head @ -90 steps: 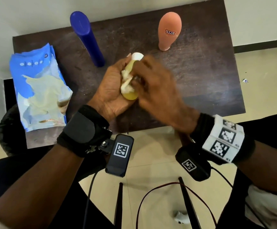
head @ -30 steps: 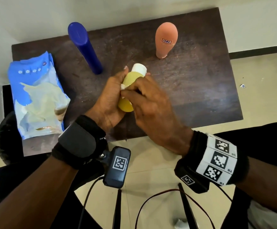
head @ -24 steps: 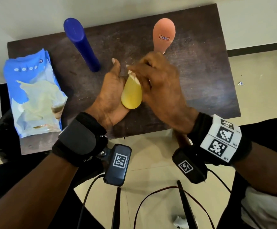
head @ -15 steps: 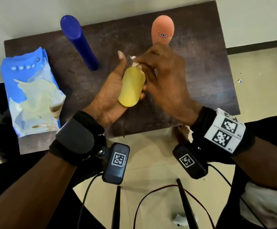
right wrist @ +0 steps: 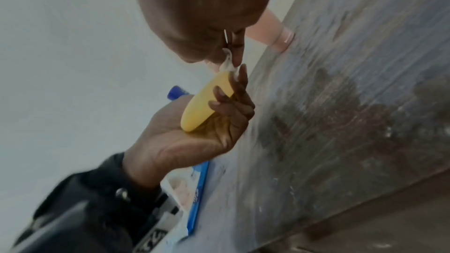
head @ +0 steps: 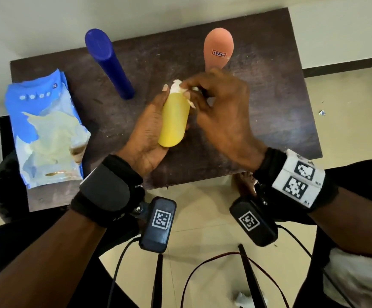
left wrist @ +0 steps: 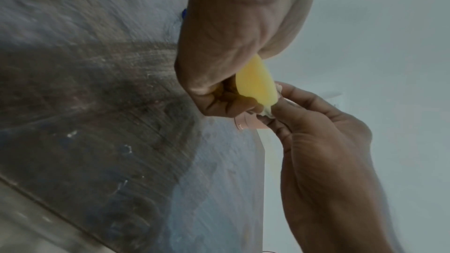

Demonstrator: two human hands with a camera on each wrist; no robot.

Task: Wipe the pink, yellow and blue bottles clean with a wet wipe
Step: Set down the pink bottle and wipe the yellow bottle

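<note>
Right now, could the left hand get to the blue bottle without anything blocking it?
Probably not yet: bare table lies between the left hand and the upright blue bottle, so the path looks free, but the hand holds the yellow bottle while the right hand wipes its top with the wet wipe.

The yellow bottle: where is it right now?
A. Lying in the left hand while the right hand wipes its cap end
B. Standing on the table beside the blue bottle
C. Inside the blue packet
A: the yellow bottle lies in the left hand, and the right hand presses a wet wipe to its cap end.
</note>
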